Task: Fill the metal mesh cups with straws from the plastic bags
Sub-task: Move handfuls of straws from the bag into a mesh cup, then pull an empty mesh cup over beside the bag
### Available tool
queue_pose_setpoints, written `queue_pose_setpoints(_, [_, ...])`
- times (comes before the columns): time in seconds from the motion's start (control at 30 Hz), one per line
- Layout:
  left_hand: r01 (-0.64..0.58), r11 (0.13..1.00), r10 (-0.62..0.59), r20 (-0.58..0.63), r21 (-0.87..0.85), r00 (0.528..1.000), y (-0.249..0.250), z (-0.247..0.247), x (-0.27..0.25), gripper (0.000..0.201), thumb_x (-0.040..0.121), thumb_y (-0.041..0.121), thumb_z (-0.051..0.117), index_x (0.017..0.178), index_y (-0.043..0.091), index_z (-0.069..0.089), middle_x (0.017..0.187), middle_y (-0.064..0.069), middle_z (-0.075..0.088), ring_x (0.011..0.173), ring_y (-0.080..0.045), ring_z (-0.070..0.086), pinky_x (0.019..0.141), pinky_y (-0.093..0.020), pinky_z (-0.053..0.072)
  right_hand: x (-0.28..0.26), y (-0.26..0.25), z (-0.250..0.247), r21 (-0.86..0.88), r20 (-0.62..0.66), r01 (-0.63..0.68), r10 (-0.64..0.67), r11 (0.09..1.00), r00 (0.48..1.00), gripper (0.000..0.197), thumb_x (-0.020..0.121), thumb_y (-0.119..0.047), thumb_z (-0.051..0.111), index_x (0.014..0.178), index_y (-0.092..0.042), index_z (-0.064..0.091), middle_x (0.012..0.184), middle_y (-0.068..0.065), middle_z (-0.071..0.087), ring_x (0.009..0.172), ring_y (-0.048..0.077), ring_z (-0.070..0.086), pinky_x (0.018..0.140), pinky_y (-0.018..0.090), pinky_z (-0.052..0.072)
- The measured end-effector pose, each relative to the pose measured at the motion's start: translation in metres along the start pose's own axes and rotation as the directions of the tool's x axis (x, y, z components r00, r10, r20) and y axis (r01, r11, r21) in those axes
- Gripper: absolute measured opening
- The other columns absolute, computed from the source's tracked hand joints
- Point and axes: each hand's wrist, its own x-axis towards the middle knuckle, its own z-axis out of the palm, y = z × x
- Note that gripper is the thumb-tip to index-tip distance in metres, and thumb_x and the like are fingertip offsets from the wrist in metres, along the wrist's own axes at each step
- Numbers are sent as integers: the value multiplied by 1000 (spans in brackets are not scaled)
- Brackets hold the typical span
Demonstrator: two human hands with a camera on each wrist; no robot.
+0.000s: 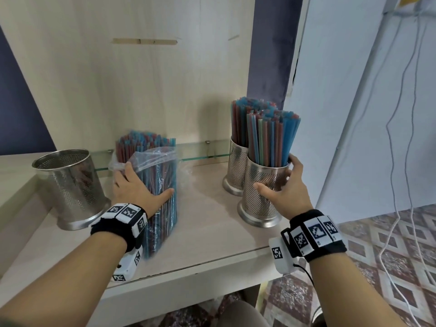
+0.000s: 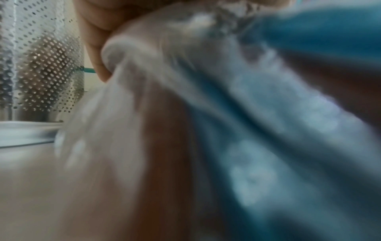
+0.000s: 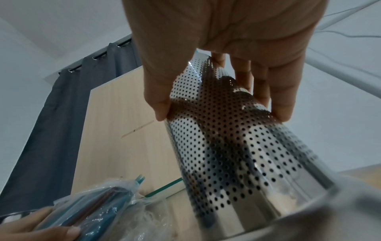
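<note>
Straws (image 1: 271, 138), red and blue, fill perforated steel cup (image 1: 262, 197), grasped by right hand (image 1: 285, 185); left hand (image 1: 134, 187) grips crinkled clear bag (image 1: 160, 180).

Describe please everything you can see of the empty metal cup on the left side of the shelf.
The empty metal cup is shiny steel, its wall punched with small round holes, with a solid rolled rim and a wider solid base ring. It stands upright on the pale wooden shelf, left of the bag of straws. No straws show inside it. Neither hand touches it; the left hand grips the bag beside it.
</note>
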Motion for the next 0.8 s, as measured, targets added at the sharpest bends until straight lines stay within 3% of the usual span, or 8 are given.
queue_pose_setpoints(0.1, [-3,1000,3,0,3,1000,0,-1,-1,131,65,75,68,152,6,0,155,-27,16,142,-41,22,116,-49,23,-20,-12,-4,-56,56,-125,128,991,990,117,77,-34,83,156,-16,-1,153,13,39,135,23,46,106,29,35])
queue_pose_setpoints(0.2, [-9,1000,9,4,1,1000,0,-1,-1,131,65,77,67,152,6,-1,155,-26,16,142,-41,21,116,-49,23,-49,-18,0,-299,77,-240,274,924,959,87,81,-56,70,140,-6,30,129,15,59,110,29,58,92,37,45])
queue_pose_setpoints(0.27, [-11,1000,11,7,-15,1000,-1,-1,-1,133,63,80,65,152,8,-2,156,-25,14,143,-41,20,116,-49,23,-65,-24,10,-406,183,-171,264,898,947,70,82,-62,64,126,-12,42,111,5,61,98,24,59,82,34,46])
queue_pose_setpoints(0.33, [-12,999,13,28,-46,1000,-4,-4,0,134,61,83,62,153,12,-3,156,-24,12,143,-41,19,116,-50,23,-71,-32,25,-450,300,-56,209,892,931,66,83,-63,61,128,-17,46,113,0,62,106,19,58,84,30,44])
queue_pose_setpoints(0.47, [-1,987,1,0,-160,1000,-14,-13,4,122,62,90,48,152,20,5,154,-23,18,138,-43,25,113,-54,27,-55,-56,66,-288,495,96,62,953,867,68,85,-60,64,138,-22,42,128,0,57,114,15,57,97,33,47])
queue_pose_setpoints(0.57, [2,962,-27,-87,-273,996,-21,-19,6,102,72,84,43,148,20,19,146,-24,22,131,-46,28,109,-54,27,-27,-71,108,-113,538,151,-67,982,840,74,87,-57,64,146,-22,35,145,2,46,129,18,48,108,39,42])
queue_pose_setpoints(0.67, [-20,906,-31,-112,-423,993,-28,-23,14,85,85,66,51,151,24,19,150,-24,17,133,-46,30,109,-52,28,7,-85,149,77,463,115,-138,990,876,84,87,-55,64,152,-18,26,154,4,37,141,21,36,113,37,34])
queue_pose_setpoints(0.8, [59,847,-39,49,-528,998,-37,-21,33,90,88,51,62,154,26,7,156,-22,20,141,-37,28,114,-45,26,40,-96,187,206,424,-17,-73,978,903,98,87,-57,63,157,-17,8,162,11,22,145,28,29,115,40,28])
